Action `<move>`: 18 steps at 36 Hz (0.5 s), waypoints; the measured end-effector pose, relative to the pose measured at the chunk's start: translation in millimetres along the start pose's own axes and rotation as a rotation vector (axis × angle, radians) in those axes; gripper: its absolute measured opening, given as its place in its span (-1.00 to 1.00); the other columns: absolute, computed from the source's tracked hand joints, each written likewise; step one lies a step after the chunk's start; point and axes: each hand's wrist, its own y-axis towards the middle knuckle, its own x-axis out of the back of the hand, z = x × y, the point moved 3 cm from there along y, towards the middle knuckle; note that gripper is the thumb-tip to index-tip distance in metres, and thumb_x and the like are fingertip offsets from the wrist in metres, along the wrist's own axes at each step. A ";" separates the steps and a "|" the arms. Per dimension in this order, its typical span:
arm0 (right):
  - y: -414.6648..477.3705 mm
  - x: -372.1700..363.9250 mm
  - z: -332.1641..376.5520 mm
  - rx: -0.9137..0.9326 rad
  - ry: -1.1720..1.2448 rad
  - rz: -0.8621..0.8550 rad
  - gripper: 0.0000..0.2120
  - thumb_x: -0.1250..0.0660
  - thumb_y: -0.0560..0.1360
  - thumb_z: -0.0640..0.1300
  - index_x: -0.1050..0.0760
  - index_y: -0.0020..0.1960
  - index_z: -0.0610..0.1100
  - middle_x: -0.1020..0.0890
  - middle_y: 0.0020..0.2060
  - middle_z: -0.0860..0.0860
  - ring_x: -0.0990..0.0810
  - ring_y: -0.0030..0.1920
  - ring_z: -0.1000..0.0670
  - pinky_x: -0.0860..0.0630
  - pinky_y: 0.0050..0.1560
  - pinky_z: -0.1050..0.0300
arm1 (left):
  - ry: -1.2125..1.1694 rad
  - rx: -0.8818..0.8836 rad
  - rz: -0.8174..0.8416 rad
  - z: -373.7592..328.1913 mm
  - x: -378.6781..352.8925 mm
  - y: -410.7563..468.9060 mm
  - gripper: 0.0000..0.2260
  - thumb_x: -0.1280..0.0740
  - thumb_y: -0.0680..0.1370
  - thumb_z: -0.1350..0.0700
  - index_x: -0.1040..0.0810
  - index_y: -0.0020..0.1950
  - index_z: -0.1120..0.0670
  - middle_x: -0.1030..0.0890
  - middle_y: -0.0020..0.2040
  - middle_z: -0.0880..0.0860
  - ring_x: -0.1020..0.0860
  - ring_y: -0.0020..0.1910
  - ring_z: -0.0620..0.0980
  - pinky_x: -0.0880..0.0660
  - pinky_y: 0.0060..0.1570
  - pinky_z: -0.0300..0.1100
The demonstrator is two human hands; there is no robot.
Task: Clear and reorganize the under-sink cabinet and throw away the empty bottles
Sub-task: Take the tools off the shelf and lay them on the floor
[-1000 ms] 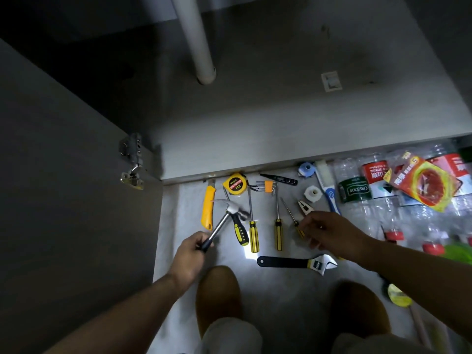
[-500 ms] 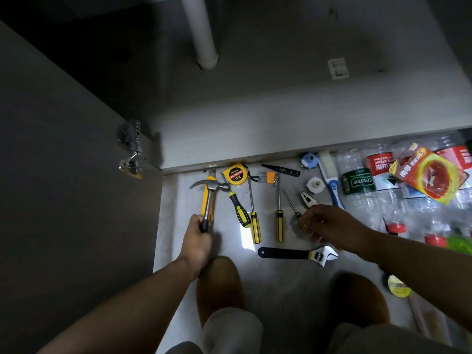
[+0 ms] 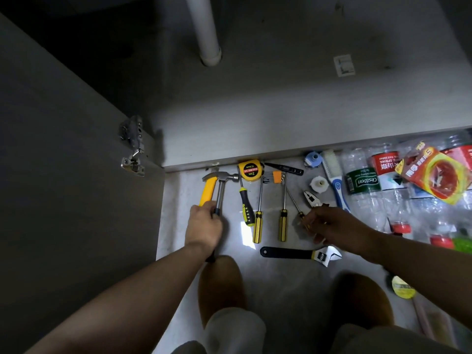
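Observation:
My left hand [image 3: 204,226] is closed around the handle of a steel claw hammer [image 3: 220,186], which points away from me beside a yellow utility knife [image 3: 208,190]. My right hand [image 3: 334,226] hovers curled over the handles of the pliers [image 3: 310,198] and touches a small screwdriver [image 3: 293,200]; what it grips is hidden. Empty clear bottles lie at the right: a green-label one [image 3: 362,182] and a red-label one [image 3: 385,164]. The cabinet floor [image 3: 281,111] beyond the tools is bare.
On the floor lie a tape measure [image 3: 250,169], three screwdrivers [image 3: 258,226], hex keys [image 3: 273,178], a wrench [image 3: 301,254], a brush [image 3: 337,185] and a red-yellow packet [image 3: 434,172]. The open door [image 3: 63,175] stands left, a drain pipe [image 3: 204,29] at the back.
My left hand has swung the hammer from leaning right across a screwdriver to lying straight beside the yellow knife. The right hand has stayed over the pliers.

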 end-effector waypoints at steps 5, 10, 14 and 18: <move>4.3 0.9 -4.3 0.004 -0.018 -0.004 -0.82 -0.22 0.63 -0.25 -0.59 0.04 -0.08 -0.68 -0.10 -0.04 -0.69 -0.17 -0.03 -0.61 -0.12 0.07 | 0.447 -0.140 -0.101 -0.1 9.3 18.5 -0.61 -0.30 0.55 0.07 -0.51 0.37 -0.14 -0.29 0.25 0.09 -0.29 0.27 0.14 -0.45 0.19 0.00; 7.0 0.6 -5.6 -0.013 0.014 -0.023 -0.82 -0.23 0.62 -0.24 -0.60 -0.02 -0.08 -0.70 -0.19 -0.03 -0.67 -0.25 0.02 -0.56 -0.19 0.12 | 0.371 -0.106 -0.064 3.1 9.6 29.3 -0.71 -0.20 0.58 0.18 -0.54 0.24 -0.07 -0.39 0.16 0.17 -0.43 0.11 0.28 -0.48 0.13 0.07; 7.6 0.5 -6.9 -0.013 0.014 -0.015 -0.82 -0.24 0.61 -0.27 -0.60 -0.02 -0.11 -0.69 -0.19 -0.06 -0.66 -0.24 0.00 -0.58 -0.16 0.08 | 0.364 -0.068 -0.097 7.5 7.4 25.9 -0.76 -0.17 0.59 0.21 -0.50 0.17 -0.04 -0.38 0.13 0.17 -0.42 0.07 0.27 -0.46 0.09 0.08; 8.4 2.5 -12.0 -0.009 -0.013 -0.018 -0.85 -0.26 0.60 -0.26 -0.60 -0.02 -0.11 -0.68 -0.15 -0.07 -0.67 -0.23 0.00 -0.61 -0.18 0.15 | 0.351 0.078 -0.084 16.3 10.8 20.3 -0.71 -0.27 0.57 0.11 -0.39 0.29 0.01 -0.34 0.14 0.19 -0.50 0.03 0.29 -0.50 0.11 0.10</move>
